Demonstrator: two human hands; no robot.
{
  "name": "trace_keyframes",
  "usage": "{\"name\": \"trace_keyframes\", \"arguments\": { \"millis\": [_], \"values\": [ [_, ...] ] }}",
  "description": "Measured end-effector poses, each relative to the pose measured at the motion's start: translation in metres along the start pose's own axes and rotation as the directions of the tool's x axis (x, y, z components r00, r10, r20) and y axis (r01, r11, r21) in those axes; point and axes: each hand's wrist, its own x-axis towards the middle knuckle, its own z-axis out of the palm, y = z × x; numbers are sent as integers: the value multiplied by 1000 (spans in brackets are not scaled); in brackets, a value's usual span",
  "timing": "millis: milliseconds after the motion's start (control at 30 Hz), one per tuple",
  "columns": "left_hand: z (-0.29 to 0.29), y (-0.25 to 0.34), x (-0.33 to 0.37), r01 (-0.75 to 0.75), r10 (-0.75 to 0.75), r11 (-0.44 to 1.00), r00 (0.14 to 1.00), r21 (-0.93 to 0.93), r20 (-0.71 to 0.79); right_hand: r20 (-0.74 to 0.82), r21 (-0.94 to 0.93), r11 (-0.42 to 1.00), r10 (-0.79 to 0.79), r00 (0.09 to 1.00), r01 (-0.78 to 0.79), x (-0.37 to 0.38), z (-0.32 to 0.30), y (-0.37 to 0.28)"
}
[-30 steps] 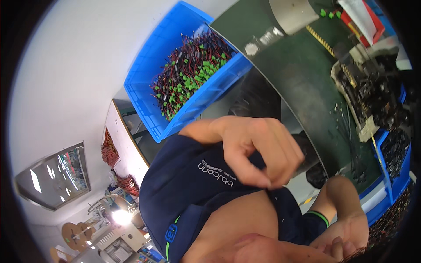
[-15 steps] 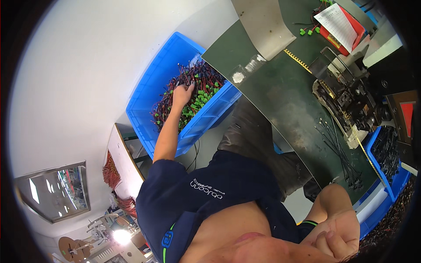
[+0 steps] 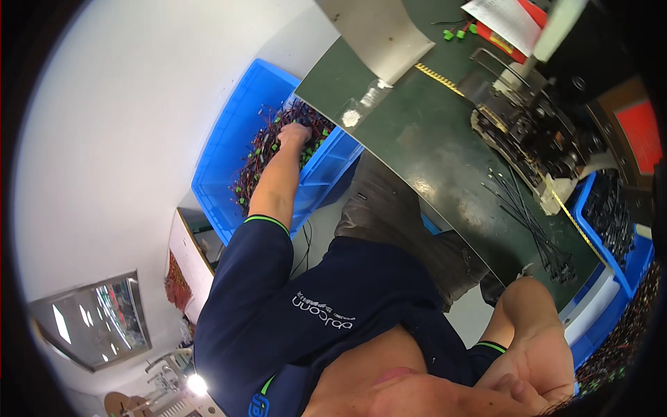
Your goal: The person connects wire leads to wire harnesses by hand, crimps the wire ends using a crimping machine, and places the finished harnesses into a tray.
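Note:
My left hand (image 3: 295,134) reaches into a blue plastic bin (image 3: 212,163) and is closed among a heap of wire leads (image 3: 267,156). The leads are dark red and black, many with green connectors. Its fingertips dip into the pile, so I cannot make out what they hold. My right hand (image 3: 531,372) is raised close to my chin at the lower right, its fingers curled in with nothing visible in them. On the green worktable (image 3: 403,139), some way from either hand, lies a loose bundle of black cables (image 3: 531,226).
A dark crimping machine (image 3: 535,132) with a yellow terminal strip (image 3: 439,78) stands on the table's right. Behind it is a red bin (image 3: 500,43) under a paper sheet (image 3: 507,21). Blue trays (image 3: 590,229) of black parts sit at the right edge. A curved grey sheet (image 3: 382,38) overhangs the table's far side.
My left hand has turned and sunk deeper into the wire pile, its arm stretched further. My right hand stays by my chin with its fingers less visible. The whole view has shifted slightly.

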Motion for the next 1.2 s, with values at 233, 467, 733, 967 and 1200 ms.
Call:
{"name": "trace_keyframes", "arguments": {
  "millis": [233,467,733,967,1200],
  "values": [
    [3,-2,36,-288,248,944,941,159,231,-91,-176,984,-44,995,27,-9,-1,-6],
    [-1,-18,24,-227,228,974,972,-23,50,-231,-107,994,-14,973,-11,-16,1,-3],
    [-124,-123,35,-61,287,650,943,-757,170,-16,-801,577,-288,957,161,-22,-27,-4],
    [-93,-150,55,-13,142,837,970,-546,195,-100,-455,888,-127,987,68,-17,-20,-11],
    [8,-123,89,51,-42,971,998,-234,46,1,-520,848,-119,993,102,-10,-24,-12]
  ]
}}
